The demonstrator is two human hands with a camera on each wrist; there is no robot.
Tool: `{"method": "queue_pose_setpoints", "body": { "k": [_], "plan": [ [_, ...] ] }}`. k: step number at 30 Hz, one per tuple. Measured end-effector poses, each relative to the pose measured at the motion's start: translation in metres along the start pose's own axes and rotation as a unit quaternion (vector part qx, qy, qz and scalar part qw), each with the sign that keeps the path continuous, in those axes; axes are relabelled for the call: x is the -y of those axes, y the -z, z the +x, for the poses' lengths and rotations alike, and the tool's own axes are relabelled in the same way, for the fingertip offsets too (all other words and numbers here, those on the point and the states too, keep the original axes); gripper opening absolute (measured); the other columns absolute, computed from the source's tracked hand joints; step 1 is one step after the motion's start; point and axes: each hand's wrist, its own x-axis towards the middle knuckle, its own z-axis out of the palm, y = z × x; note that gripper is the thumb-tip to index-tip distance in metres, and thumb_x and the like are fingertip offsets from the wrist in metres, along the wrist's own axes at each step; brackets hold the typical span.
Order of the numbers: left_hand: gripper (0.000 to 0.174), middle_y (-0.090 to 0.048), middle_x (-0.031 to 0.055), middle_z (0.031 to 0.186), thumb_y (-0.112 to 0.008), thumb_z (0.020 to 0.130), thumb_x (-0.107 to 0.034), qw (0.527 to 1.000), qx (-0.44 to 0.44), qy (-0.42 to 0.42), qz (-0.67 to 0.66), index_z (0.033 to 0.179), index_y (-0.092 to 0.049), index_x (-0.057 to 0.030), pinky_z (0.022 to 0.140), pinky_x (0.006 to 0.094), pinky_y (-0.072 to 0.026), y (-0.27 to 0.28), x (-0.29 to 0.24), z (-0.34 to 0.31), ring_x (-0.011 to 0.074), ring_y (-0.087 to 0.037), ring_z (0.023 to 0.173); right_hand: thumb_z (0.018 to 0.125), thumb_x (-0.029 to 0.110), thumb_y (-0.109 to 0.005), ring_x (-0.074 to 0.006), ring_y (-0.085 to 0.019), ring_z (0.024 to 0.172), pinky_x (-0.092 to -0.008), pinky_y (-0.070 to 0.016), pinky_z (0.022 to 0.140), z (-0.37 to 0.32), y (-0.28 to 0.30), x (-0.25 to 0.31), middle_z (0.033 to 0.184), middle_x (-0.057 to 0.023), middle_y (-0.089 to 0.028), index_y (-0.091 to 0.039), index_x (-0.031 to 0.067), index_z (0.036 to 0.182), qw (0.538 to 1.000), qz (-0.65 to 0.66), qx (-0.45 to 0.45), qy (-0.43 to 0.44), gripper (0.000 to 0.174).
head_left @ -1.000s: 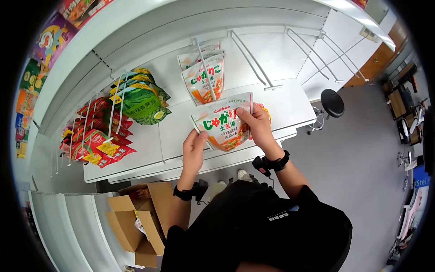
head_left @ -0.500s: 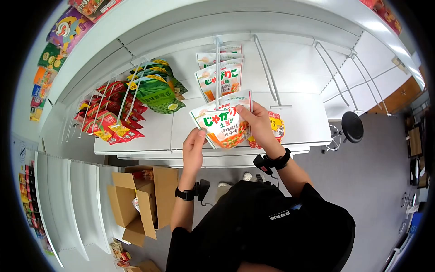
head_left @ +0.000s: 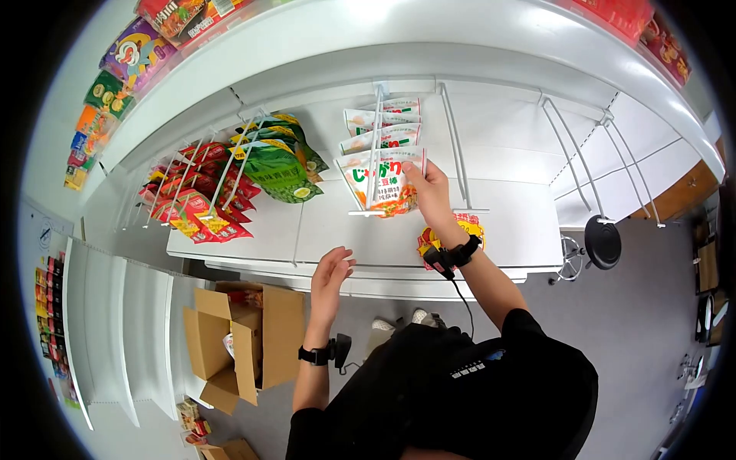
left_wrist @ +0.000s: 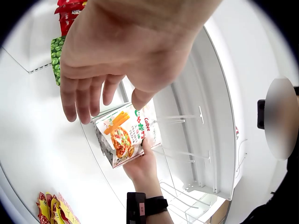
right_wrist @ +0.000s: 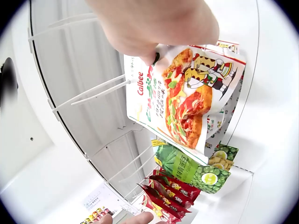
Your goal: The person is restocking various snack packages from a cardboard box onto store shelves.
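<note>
My right hand (head_left: 431,192) pinches the right edge of a white Calbee snack bag (head_left: 395,201), with the thumb on its printed front. The bag hangs at the front part of a white hook (head_left: 378,130), in line with several matching bags (head_left: 383,140) behind it. In the right wrist view the bag's front (right_wrist: 180,102) shows a pizza picture and cartoon giraffes. Lower left of the bag, my left hand (head_left: 330,280) is held apart from it, fingers loosely bent and holding nothing; the left wrist view shows this hand (left_wrist: 126,56) in front of the bags.
Green pea snack bags (head_left: 280,172) and red snack bags (head_left: 192,216) hang on hooks to the left. Bare hooks (head_left: 458,146) project on the right. Yellow-and-red packs (head_left: 470,224) lie on the shelf near my right wrist. An open cardboard box (head_left: 284,330) stands lower left, a stool (head_left: 603,241) at right.
The Calbee bag has moved back along the hook toward the other bags, with my right hand still pinching it. My left hand has let go of it and drawn down and away.
</note>
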Motion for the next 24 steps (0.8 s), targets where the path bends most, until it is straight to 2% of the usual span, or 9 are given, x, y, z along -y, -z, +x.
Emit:
{"method": "queue_pose_setpoints", "body": {
  "k": [4,8,11,14,15,18,19,23,24],
  "plan": [
    [0.035,-0.056,0.0103,0.121,-0.05,0.094,-0.016,1.0,0.009,0.01,0.005,0.126,-0.047,-0.0026,0.089,0.0301,-0.0437,-0.002,0.005,-0.006,0.0192,-0.057,0.106,0.091,0.02,-0.059,-0.0052,-0.058,0.076,-0.0219,-0.0473,0.066,0.001,0.001,0.002,0.09,-0.0034,-0.065,-0.061,-0.0011,0.103,0.999,-0.035,0.009,0.007,0.024],
    [0.034,-0.056,0.0098,0.121,-0.05,0.094,-0.017,1.0,-0.005,0.019,0.001,0.125,-0.048,-0.0036,0.089,0.0312,-0.0442,0.001,0.012,-0.011,0.019,-0.057,0.106,0.09,0.022,-0.062,-0.0056,-0.056,0.073,-0.0209,-0.0467,0.065,0.001,0.002,-0.003,0.084,-0.0029,-0.065,-0.061,-0.002,0.098,1.0,-0.029,-0.011,-0.001,0.025],
    [0.034,-0.056,0.0104,0.12,-0.049,0.095,-0.02,0.999,-0.034,0.037,0.004,0.125,-0.049,-0.0036,0.09,0.0326,-0.0447,0.009,0.017,-0.021,0.0201,-0.057,0.107,0.09,0.021,-0.062,-0.0074,-0.056,0.078,-0.0216,-0.0464,0.07,-0.008,0.006,-0.003,0.091,-0.0052,-0.064,-0.058,-0.0021,0.104,0.999,-0.042,-0.028,0.0,0.027],
    [0.037,-0.056,0.012,0.12,-0.048,0.096,-0.025,0.997,-0.049,0.054,0.013,0.125,-0.048,-0.0024,0.091,0.0349,-0.0453,0.024,0.028,-0.03,0.0223,-0.057,0.107,0.091,0.018,-0.058,-0.0094,-0.058,0.089,-0.0232,-0.0452,0.079,-0.025,0.013,-0.009,0.099,-0.0073,-0.063,-0.056,-0.0032,0.11,0.995,-0.032,-0.077,0.056,0.029],
    [0.037,-0.056,0.012,0.119,-0.048,0.096,-0.026,0.997,-0.054,0.058,0.013,0.125,-0.049,-0.0024,0.091,0.0352,-0.0454,0.029,0.031,-0.033,0.0225,-0.057,0.107,0.092,0.017,-0.057,-0.0125,-0.055,0.098,-0.0255,-0.0423,0.087,-0.037,0.009,0.008,0.107,-0.0103,-0.06,-0.054,-0.0032,0.113,0.991,-0.08,-0.103,0.026,0.029],
    [0.038,-0.056,0.0119,0.119,-0.049,0.096,-0.027,0.995,-0.066,0.076,0.013,0.124,-0.049,-0.0021,0.091,0.0356,-0.0455,0.046,0.037,-0.04,0.0228,-0.057,0.107,0.091,0.016,-0.058,-0.015,-0.055,0.094,-0.0267,-0.0443,0.082,-0.061,0.017,-0.002,0.106,-0.0106,-0.058,-0.052,-0.0019,0.112,0.977,-0.089,-0.166,0.101,0.029],
    [0.038,-0.056,0.0119,0.119,-0.049,0.096,-0.027,0.994,-0.071,0.082,0.012,0.124,-0.049,-0.0019,0.091,0.0356,-0.0455,0.052,0.038,-0.043,0.0229,-0.057,0.107,0.093,0.012,-0.052,-0.0169,-0.052,0.105,-0.0291,-0.0403,0.091,-0.074,0.013,0.002,0.114,-0.0129,-0.056,-0.053,-0.0019,0.112,0.967,-0.154,-0.176,0.1,0.024],
    [0.038,-0.058,0.0116,0.117,-0.05,0.095,-0.027,0.992,-0.1,0.077,0.018,0.121,-0.052,-0.0004,0.09,0.0345,-0.0458,0.071,0.032,-0.056,0.0217,-0.057,0.105,0.093,0.01,-0.05,-0.0179,-0.053,0.102,-0.03,-0.0408,0.091,-0.114,-0.012,-0.015,0.11,-0.0118,-0.057,-0.054,-0.0014,0.101,0.956,-0.189,-0.115,0.191,0.015],
    [0.037,-0.058,0.0111,0.116,-0.05,0.095,-0.027,0.992,-0.101,0.077,0.012,0.12,-0.052,-0.0007,0.09,0.0341,-0.0457,0.077,0.032,-0.061,0.0211,-0.057,0.105,0.093,0.009,-0.05,-0.0174,-0.053,0.101,-0.0294,-0.0412,0.09,-0.121,-0.022,-0.022,0.109,-0.0118,-0.058,-0.054,-0.0011,0.101,0.963,-0.177,-0.104,0.172,0.013]
  ]
}}
